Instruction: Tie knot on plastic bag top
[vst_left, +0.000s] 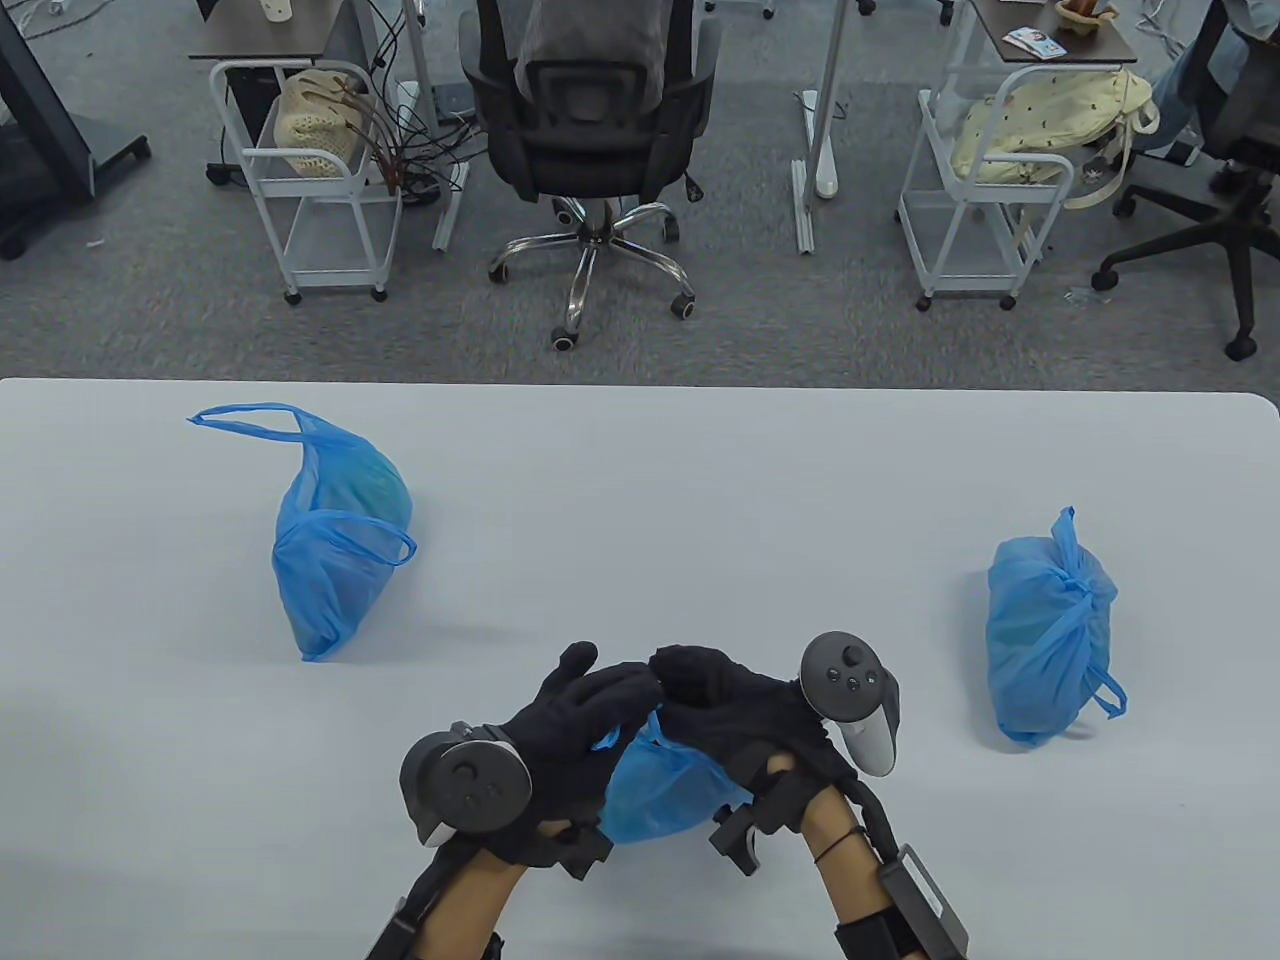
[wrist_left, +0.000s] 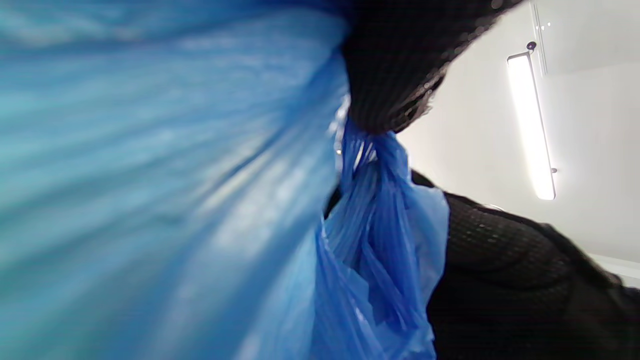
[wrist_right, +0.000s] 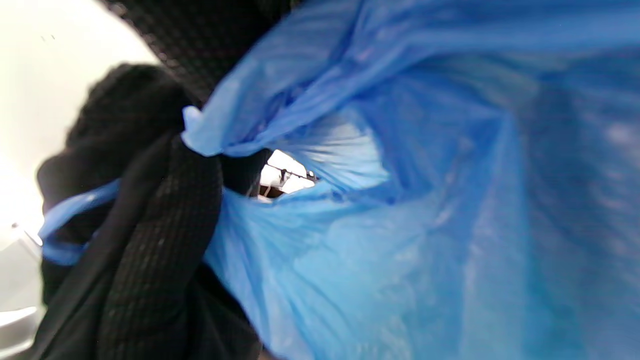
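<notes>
A blue plastic bag (vst_left: 655, 795) sits near the table's front edge, mostly hidden under both hands. My left hand (vst_left: 580, 715) and my right hand (vst_left: 725, 700) meet over its top. In the left wrist view, gloved fingers (wrist_left: 395, 85) pinch a bunched strip of the bag (wrist_left: 380, 225). In the right wrist view, gloved fingers (wrist_right: 165, 210) grip a blue handle strip (wrist_right: 210, 137) beside a small opening in the bag (wrist_right: 400, 225). The knot itself is hidden.
An untied blue bag (vst_left: 340, 540) with loose handles lies at the left of the white table (vst_left: 700, 480). A tied blue bag (vst_left: 1050, 640) lies at the right. An office chair (vst_left: 590, 130) and carts stand beyond the far edge.
</notes>
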